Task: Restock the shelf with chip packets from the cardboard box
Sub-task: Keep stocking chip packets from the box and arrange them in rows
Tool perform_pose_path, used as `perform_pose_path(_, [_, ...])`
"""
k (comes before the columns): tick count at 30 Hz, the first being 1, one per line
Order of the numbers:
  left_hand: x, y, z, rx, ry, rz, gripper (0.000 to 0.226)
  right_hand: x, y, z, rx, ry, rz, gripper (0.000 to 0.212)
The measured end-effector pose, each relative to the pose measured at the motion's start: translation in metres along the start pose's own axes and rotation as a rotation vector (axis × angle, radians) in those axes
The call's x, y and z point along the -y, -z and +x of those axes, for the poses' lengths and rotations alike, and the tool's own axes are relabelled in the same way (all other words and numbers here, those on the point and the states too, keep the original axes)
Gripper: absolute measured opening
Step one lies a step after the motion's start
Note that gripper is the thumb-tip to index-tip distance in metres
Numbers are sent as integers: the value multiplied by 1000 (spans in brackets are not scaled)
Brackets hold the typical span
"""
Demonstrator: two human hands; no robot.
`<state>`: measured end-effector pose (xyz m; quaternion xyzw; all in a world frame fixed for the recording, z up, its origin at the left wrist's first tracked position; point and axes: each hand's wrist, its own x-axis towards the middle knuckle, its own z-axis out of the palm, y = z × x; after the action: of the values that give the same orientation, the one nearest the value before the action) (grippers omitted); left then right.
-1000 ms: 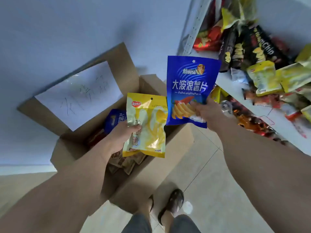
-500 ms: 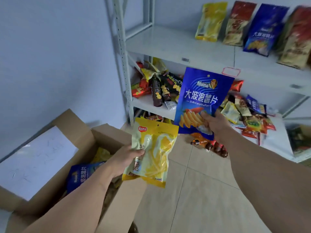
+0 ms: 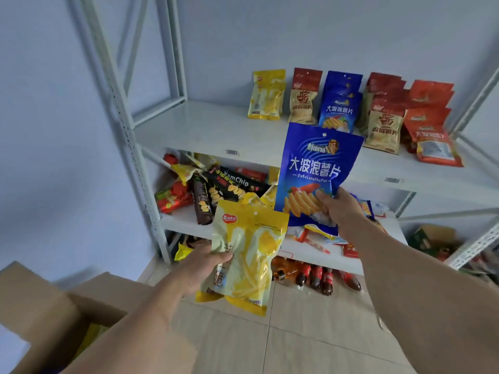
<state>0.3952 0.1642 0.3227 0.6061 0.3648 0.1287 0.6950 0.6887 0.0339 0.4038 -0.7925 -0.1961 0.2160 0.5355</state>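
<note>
Head view: left hand pinches a yellow chip packet at its left edge, above the open cardboard box. Right hand grips a blue chip packet by its lower corner, upright before the white shelf, where further packets stand in a row.

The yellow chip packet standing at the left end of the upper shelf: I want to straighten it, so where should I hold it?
Probably pinch the yellow chip packet by its flat sealed top edge, coming from the front and above. It stands upright, leaning back toward the wall, with the red-and-cream packet close on its right, so the top seal and the open left side are the free parts. Both hands are currently full.
</note>
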Motion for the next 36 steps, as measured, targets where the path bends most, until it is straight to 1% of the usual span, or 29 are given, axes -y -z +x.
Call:
perform_pose_path(3, [-34, -14, 53, 45, -25, 6, 22, 14, 16, 49, -47, -4, 39, 22])
perform_pose_path(6, [-68, -27, 103, 91, -39, 31, 24, 24, 35, 101, -91, -8, 70, 10])
perform_pose_path(8, [-91, -35, 137, 126, -42, 39, 22, 35, 43, 131, -122, 9, 74, 9])
perform_pose_path(11, [-120, -52, 188, 146, -46, 18, 22, 48, 55, 177, -130, 19, 73, 9])
perform_pose_path(16, [-163, -94, 271, 176, -59, -9, 21, 50, 82, 274, -143, 18, 87, 8])
perform_pose_path(19, [-189, -118, 320, 158, -84, -49, 24, 49, 89, 336, -125, 17, 91, 9])
perform_pose_path(22, [-219, -142, 367, 130, -87, -95, 23, 48, 96, 394, -88, -4, 75, 24])
perform_pose_path(27, [-259, -172, 427, 86, -84, -167, 23, 45, 109, 475, -58, -14, 8, 31])
perform_pose_path(31, [-273, -181, 466, 69, -61, -196, 32, 41, 110, 520, -19, -13, -49, 29])
perform_pose_path(33, [-280, -183, 484, 68, -62, -201, 37, 40, 111, 538, -29, -17, -60, 31])
perform_pose_path(36, [-288, -186, 506, 69, -51, -200, 39, 37, 111, 557, -54, -28, -111, 33])
